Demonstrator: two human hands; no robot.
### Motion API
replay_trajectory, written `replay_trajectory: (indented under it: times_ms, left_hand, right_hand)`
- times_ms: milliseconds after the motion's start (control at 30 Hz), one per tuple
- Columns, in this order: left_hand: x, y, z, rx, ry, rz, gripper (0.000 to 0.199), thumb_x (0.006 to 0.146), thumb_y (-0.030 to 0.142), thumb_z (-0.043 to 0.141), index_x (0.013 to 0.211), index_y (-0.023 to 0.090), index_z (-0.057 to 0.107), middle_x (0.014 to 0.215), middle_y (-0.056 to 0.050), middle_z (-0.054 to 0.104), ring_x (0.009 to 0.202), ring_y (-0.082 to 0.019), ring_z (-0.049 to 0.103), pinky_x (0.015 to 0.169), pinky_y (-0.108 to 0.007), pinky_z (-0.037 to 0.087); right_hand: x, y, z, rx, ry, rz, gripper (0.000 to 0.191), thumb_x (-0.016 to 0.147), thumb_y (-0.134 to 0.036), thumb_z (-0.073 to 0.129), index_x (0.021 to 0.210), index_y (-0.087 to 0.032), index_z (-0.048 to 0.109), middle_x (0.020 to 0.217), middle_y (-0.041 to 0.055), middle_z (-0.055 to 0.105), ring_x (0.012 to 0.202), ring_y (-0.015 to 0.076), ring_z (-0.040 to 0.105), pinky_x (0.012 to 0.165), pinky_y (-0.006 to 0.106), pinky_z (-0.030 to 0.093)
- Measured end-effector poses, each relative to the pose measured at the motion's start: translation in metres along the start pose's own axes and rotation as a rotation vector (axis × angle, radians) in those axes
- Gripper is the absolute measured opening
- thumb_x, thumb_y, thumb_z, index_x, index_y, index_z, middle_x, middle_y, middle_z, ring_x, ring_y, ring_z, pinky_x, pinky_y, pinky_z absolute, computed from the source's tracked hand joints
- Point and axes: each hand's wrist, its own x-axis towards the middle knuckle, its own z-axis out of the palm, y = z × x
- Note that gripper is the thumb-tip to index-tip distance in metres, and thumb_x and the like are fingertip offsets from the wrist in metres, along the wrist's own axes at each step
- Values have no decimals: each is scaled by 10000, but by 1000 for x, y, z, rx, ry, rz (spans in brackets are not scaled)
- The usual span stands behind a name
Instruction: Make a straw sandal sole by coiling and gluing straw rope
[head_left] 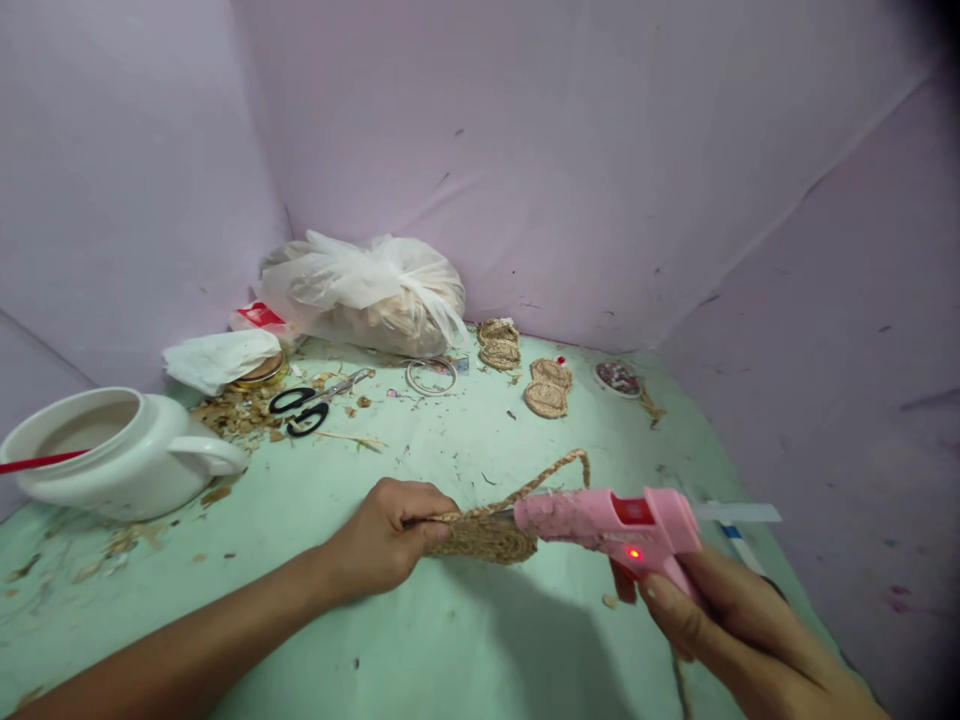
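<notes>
My left hand point(394, 535) is closed on a coiled piece of braided straw point(487, 542) near the middle of the table. A loose end of the braid point(551, 470) rises from the piece and bends over to the right. My right hand point(735, 620) grips a pink hot glue gun point(607, 520) by its handle. A red light glows on the gun, and a clear glue stick point(742, 512) pokes out of its back. The gun's nozzle meets the braided piece along its upper edge; whether glue is flowing cannot be made out.
A white pot point(142, 465) stands at the left. Black-handled scissors point(311, 400) lie among straw scraps. Behind are a knotted plastic bag point(375, 300), a ring point(432, 377), two woven pieces point(549, 388) and a small dish point(617, 378). Lilac walls point(840, 400) close in the table.
</notes>
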Motion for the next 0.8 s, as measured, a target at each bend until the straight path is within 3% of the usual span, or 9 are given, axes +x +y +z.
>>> replay_trajectory:
  times_ms: [233,400,633,800]
  left_hand:
    - [-1,2,0,-2,1,-10,198,769,198,473,699,121,641,613,-8,541,572,-106,491,546,-206,362]
    - [-1,1,0,-5,3,-27,187,765,197,477,707,126,640,624,-10,551,584,-111,501,554,-210,370]
    - [-1,1,1,-25,-3,-30,184,765,180,478,726,110,644,635,-12,545,594,-110,497,564,-210,368]
    - [0,1,1,-45,9,-39,184,759,191,484,697,105,634,611,-2,514,580,-104,476,545,-203,353]
  right_hand:
    - [2,-2,3,-17,48,-37,346,788,-509,497,952,-252,663,746,24,651,668,175,606,560,215,529]
    - [2,-10,3,-19,73,-86,292,794,-474,506,857,-250,681,694,29,646,637,185,599,496,220,512]
    - [3,-14,3,-1,27,-37,312,795,-498,489,818,-229,648,718,20,632,644,167,584,538,206,503]
    - [7,-15,5,32,-41,-85,332,814,-500,457,753,-213,614,658,4,599,596,144,555,526,194,488]
